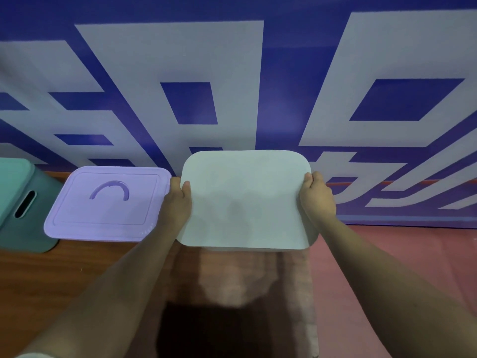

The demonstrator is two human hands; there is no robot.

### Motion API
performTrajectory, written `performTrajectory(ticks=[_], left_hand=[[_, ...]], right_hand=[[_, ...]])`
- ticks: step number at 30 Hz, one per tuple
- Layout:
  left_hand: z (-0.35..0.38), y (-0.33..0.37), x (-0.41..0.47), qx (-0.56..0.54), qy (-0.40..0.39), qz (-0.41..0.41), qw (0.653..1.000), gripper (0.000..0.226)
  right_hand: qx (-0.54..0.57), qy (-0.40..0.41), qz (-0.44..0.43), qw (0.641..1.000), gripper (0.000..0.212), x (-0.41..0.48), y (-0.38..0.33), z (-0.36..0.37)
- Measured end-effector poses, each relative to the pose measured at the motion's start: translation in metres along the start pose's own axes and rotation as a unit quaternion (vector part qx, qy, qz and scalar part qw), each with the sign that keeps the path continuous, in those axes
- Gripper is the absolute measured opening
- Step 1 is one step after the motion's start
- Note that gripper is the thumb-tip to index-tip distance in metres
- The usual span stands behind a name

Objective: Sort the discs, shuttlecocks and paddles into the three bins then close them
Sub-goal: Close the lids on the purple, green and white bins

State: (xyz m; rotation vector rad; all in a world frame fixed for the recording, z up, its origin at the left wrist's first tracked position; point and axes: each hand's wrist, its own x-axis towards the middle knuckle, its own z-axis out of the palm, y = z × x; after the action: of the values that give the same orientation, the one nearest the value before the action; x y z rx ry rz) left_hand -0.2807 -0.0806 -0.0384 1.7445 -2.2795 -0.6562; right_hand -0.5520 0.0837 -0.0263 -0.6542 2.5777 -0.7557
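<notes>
Currently a blue-and-white patterned wall fills the upper half of the view; the floor below it is brown wood on the left and pink on the right; three bins stand in a row along the floor's far edge, against the wall.

White bin: rightmost of the three, almost wholly hidden; only a strip of its near rim and right corner shows under the white lid; the lid lies flat over it, roughly aligned; cannot tell whether it is seated or just above the rim.

Purple bin: middle of the row, just left of the white one; purple lid on, arched handle standing up at its centre.

Teal bin: far left, cut by the frame edge, slot handle in its side wall.

Left hand: grips the lid's left edge, thumb on top, fingers curled round the rim; it sits in the gap between the purple and white bins.

Right hand: grips the lid's right edge likewise, thumb on top.
</notes>
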Motion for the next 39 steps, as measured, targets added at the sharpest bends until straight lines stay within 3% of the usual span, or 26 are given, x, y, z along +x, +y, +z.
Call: performTrajectory(ticks=[3, 5, 14, 24, 31, 39], left_hand=[[0.003, 0.002, 0.001, -0.056, 0.03, 0.016, 0.998, 0.046], [0.004, 0.003, -0.001, -0.04, 0.039, 0.044, 0.997, 0.047], [0.001, 0.005, -0.005, -0.04, 0.037, 0.025, 0.998, 0.048], [-0.01, 0.007, -0.002, 0.053, -0.015, 0.032, 0.998, 0.053], [-0.044, 0.017, -0.015, 0.037, 0.002, 0.055, 0.998, 0.048], [-0.065, 0.011, -0.037, 0.0, -0.011, 0.021, 1.0, 0.048]], right_hand=[[0.02, -0.001, 0.017, 1.0, 0.039, 0.001, 0.003, 0.003], [0.011, 0.011, 0.014, 1.0, 0.037, -0.001, 0.001, 0.004], [0.043, 0.038, -0.034, 0.998, 0.032, -0.009, 0.002, 0.008], [-0.016, 0.022, -0.035, 0.999, 0.027, -0.006, -0.003, 0.0], [-0.026, 0.006, -0.034, 0.999, 0.055, -0.018, -0.022, -0.024], [-0.061, 0.007, -0.05, 0.997, 0.052, -0.045, -0.032, -0.038]])
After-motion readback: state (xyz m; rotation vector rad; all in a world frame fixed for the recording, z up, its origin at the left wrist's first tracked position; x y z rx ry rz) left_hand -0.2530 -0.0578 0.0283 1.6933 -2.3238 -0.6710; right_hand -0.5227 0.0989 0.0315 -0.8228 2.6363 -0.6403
